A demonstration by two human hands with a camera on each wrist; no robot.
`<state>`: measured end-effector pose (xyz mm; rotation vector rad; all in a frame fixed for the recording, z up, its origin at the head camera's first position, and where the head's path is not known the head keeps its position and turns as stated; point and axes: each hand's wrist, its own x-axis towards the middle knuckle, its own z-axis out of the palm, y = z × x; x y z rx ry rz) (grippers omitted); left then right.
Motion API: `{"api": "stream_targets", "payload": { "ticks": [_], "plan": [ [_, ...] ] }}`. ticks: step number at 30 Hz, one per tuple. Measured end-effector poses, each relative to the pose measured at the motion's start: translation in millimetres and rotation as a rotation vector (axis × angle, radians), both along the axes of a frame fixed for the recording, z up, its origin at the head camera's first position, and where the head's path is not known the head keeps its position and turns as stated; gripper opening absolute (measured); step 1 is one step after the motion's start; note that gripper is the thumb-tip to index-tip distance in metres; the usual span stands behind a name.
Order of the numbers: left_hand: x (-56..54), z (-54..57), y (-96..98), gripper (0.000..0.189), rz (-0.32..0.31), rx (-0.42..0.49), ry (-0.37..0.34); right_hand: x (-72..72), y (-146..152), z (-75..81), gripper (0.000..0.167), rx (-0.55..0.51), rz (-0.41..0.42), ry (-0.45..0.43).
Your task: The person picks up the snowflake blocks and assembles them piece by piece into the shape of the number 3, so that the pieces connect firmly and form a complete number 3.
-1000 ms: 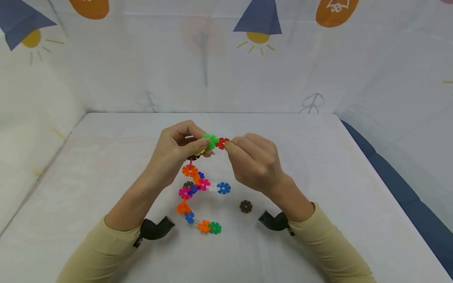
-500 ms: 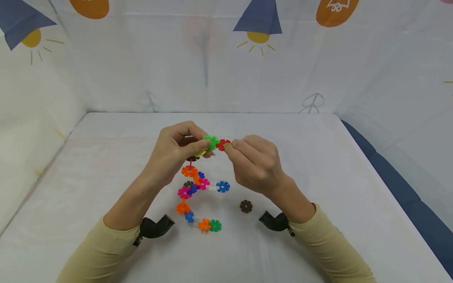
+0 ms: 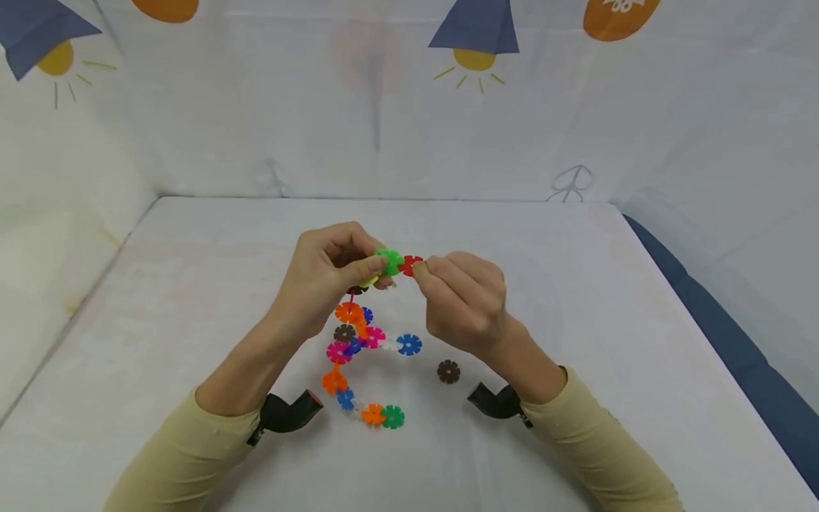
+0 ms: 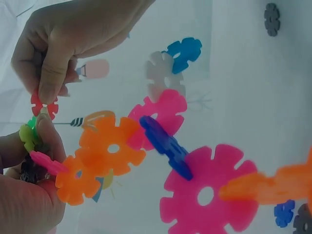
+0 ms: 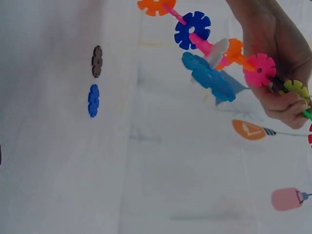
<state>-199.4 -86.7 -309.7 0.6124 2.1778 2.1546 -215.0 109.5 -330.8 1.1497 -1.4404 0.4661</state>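
Observation:
A chain of colourful flower-shaped interlocking plastic discs hangs from my left hand (image 3: 320, 277). Its thumb and fingers pinch the chain's upper end at a bright green disc (image 3: 389, 262) and a yellow-green disc (image 4: 28, 138). My right hand (image 3: 467, 299) pinches a red disc (image 3: 410, 266), which meets the green one edge to edge; how deep their slots sit is too small to tell. Below the left hand, the chain runs through an orange disc (image 4: 113, 146) and pink disc (image 4: 209, 195). One branch ends in a blue disc (image 3: 409, 344), another in a dark green disc (image 3: 393, 417).
A loose brown disc (image 3: 448, 371) lies on the white table (image 3: 550, 284) below the right hand. Another brown disc (image 3: 344, 333) and a dark blue disc (image 3: 367, 315) lie behind the chain. White printed cloth (image 3: 256, 107) encloses the table's back and sides.
The head view has shifted slightly, so hands and chain appear a little lower and further right. Both hands keep their pinch on the green and red discs.

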Motion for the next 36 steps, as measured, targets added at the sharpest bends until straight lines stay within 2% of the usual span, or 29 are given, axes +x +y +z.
{"api": "stream_targets", "payload": {
  "ticks": [13, 24, 29, 36],
  "plan": [
    [-0.5, -5.0, 4.9, 0.006, -0.003, 0.041, -0.044, -1.6, -2, -6.4, 0.017, -0.035, 0.007, -0.015],
    [-3.1, -7.1, 5.5, 0.006, -0.014, 0.014, -0.060, -4.6, 1, -11.5, 0.017, -0.012, 0.007, -0.061],
    [-2.9, -3.4, 4.4, 0.006, -0.039, -0.001, -0.058, -4.6, 2, -7.7, 0.017, -0.018, 0.021, -0.045],
    [0.1, 7.3, -0.8, 0.006, -0.024, -0.066, -0.008, -4.7, 2, 1.4, 0.017, 0.002, 0.009, 0.022]
  ]
}}
